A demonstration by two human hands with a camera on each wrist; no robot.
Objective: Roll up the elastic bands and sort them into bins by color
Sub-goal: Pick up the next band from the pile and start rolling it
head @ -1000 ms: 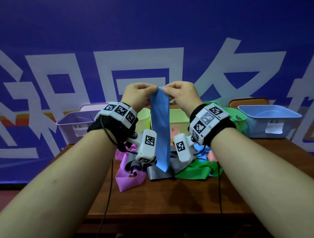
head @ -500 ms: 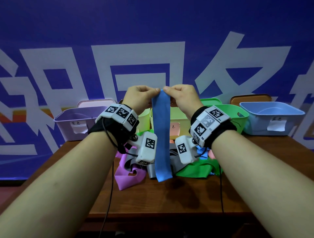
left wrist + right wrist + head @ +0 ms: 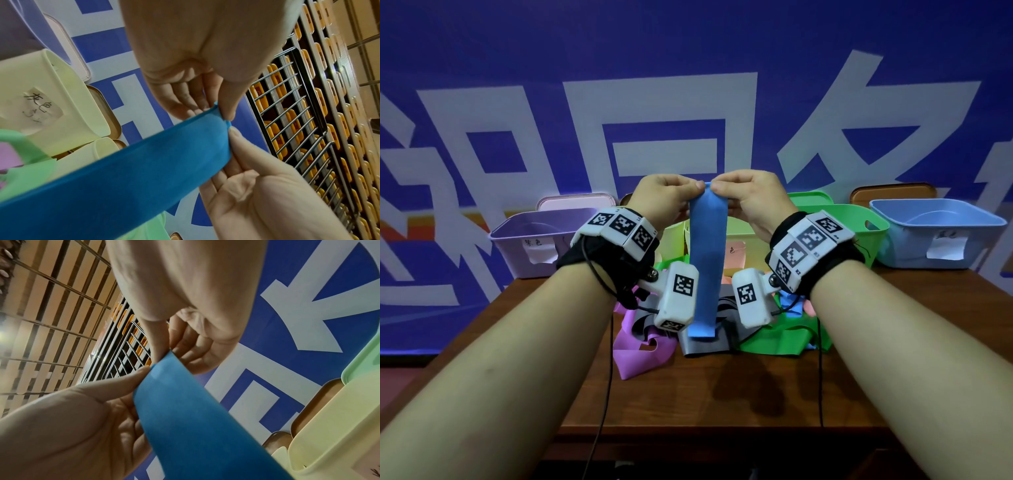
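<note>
left hand (image 3: 666, 198): raised above the table, thumb and fingers pinching the top left corner of the blue band (image 3: 705, 260)
right hand (image 3: 751, 198): same height, pinching the top right corner; thumbs of both hands nearly touch at the top edge
blue band: hangs straight down between the wrists, flat, unrolled; lower end is just over the pile, can't tell if it touches
grip detail: wrist views show the top edge slightly folded over between the thumb tips
pile: grey band (image 3: 702, 346), pink band (image 3: 640, 353) and green band (image 3: 784, 339) lie tangled mid-table, behind the hanging band
table (image 3: 722, 394): brown wood, black cables run over the front edge
bins: in a row at the back edge – purple bin (image 3: 517, 246) far left, yellow bin (image 3: 736, 236) centre, green bin (image 3: 859, 229) right of it, blue bin (image 3: 935, 236) far right; paper labels on the fronts
blue bin: nothing visible inside from the head view
backdrop (image 3: 688, 85): blue banner with large white characters behind the bins
</note>
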